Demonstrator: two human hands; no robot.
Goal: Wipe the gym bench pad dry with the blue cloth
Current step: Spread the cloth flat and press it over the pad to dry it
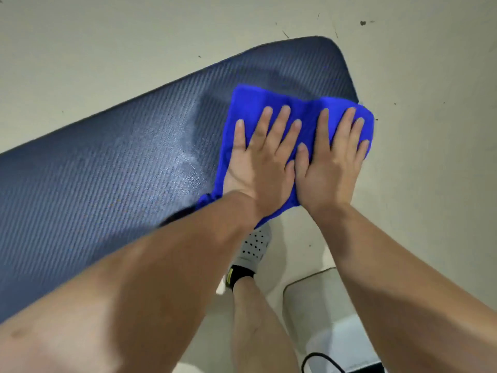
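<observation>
Two hands lie flat, side by side, on the blue cloth (271,103), which is spread over the right end of the gym bench pad (107,170). The left hand (262,168) presses down with its fingers straight and slightly spread, and the right hand (332,168) does the same just beside it, the two thumbs touching or nearly so. Neither hand curls round the cloth; both only press on it. The cloth's near edge hangs over the pad's near side. The pad is dark blue with fine ribbing and runs from the lower left up to a rounded end at the upper right. To the left of the cloth, a patch of the pad (185,168) shines with small droplets. Below the forearms, a foot in a grey perforated shoe (254,246) stands on the pale floor (430,130).
</observation>
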